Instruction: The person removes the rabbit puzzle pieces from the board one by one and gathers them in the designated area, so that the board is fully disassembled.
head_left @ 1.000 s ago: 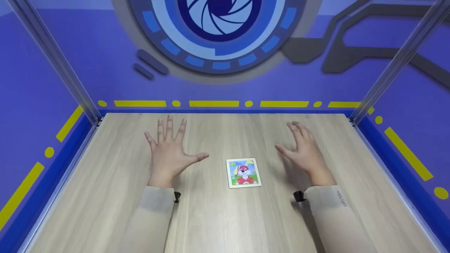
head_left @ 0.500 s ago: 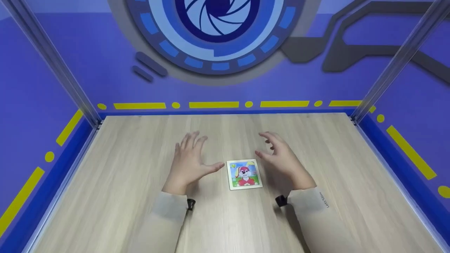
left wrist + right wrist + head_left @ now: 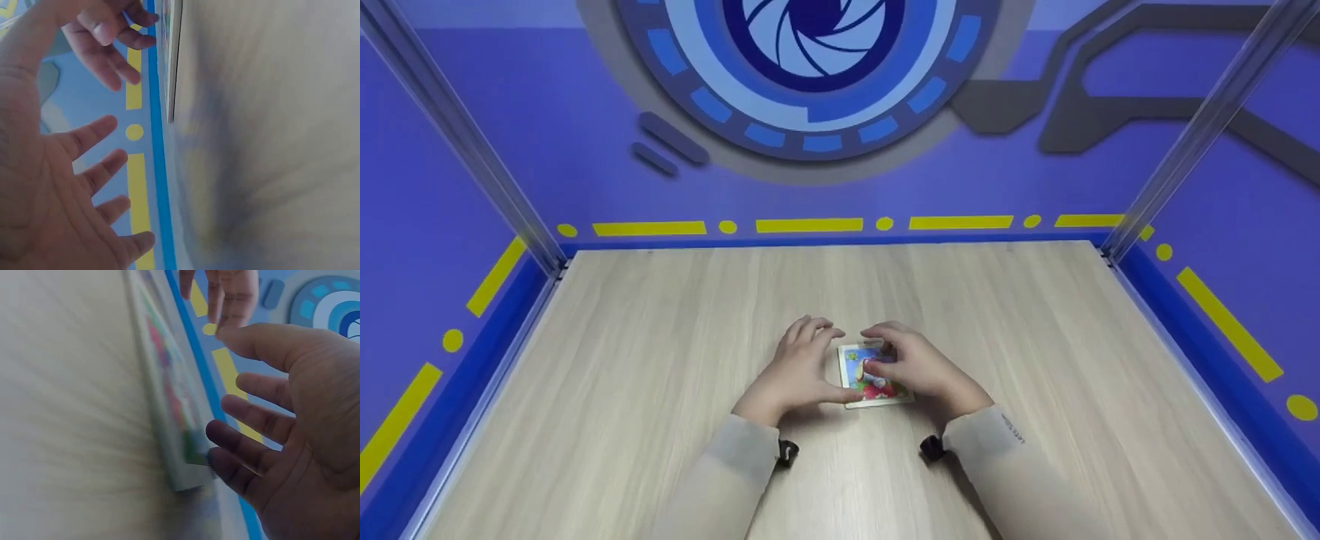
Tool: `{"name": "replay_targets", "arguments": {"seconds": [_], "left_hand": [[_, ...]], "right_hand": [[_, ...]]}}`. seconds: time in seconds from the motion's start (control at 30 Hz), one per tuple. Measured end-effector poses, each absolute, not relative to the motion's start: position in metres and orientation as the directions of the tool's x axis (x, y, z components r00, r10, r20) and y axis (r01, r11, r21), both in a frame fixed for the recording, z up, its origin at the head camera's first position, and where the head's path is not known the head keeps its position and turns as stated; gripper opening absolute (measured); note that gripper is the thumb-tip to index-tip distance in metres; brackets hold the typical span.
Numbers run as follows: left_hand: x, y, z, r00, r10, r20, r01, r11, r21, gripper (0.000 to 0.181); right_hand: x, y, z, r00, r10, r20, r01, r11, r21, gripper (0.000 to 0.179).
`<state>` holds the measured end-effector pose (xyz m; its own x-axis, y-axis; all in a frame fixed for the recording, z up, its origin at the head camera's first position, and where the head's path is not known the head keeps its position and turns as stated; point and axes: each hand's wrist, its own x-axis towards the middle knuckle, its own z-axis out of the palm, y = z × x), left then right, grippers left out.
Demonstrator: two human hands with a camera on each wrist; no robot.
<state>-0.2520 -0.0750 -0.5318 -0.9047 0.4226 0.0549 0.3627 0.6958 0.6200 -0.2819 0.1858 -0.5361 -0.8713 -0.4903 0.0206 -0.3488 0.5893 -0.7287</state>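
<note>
A small flat picture board [image 3: 877, 392] with a white border and a cartoon rabbit lies on the wooden table. Over its left edge reaches my left hand [image 3: 799, 371], thumb extended across the lower left corner and fingers loosely bent. My right hand [image 3: 926, 367] hovers at the right side, its thumb covering part of the rabbit. In the left wrist view the left fingers are spread with nothing between them. The right wrist view shows the board's thick edge [image 3: 163, 433] close to the right little finger; whether they touch, I cannot tell.
The wooden table top [image 3: 660, 337] extends around both hands. Blue panels with yellow marks [image 3: 810, 225] stand at the back and along both sides. Metal posts [image 3: 1192, 135] rise at the back corners. Black straps or cameras [image 3: 787, 452] sit at the wrists.
Both hands have moved inward and down from either side to the picture board. The left hand's spread fingers have bent, and the board is now partly covered.
</note>
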Motion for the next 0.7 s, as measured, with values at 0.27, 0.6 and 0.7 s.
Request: {"name": "replay_targets", "arguments": {"seconds": [0.27, 0.6, 0.7], "left_hand": [[-0.253, -0.075, -0.549, -0.901, 0.435, -0.005, 0.341, 0.714, 0.611, 0.113], [-0.253, -0.078, -0.556, -0.903, 0.429, 0.006, 0.341, 0.711, 0.615, 0.106], [-0.253, -0.077, -0.556, -0.903, 0.430, 0.004, 0.345, 0.719, 0.603, 0.106]], "right_hand": [[-0.280, 0.178, -0.545, -0.869, -0.495, -0.002, -0.366, 0.645, -0.671, 0.059], [-0.276, 0.171, -0.546, -0.892, -0.449, -0.045, -0.326, 0.711, -0.623, 0.053], [-0.275, 0.169, -0.543, -0.893, -0.446, -0.057, -0.321, 0.722, -0.613, 0.050]]}}
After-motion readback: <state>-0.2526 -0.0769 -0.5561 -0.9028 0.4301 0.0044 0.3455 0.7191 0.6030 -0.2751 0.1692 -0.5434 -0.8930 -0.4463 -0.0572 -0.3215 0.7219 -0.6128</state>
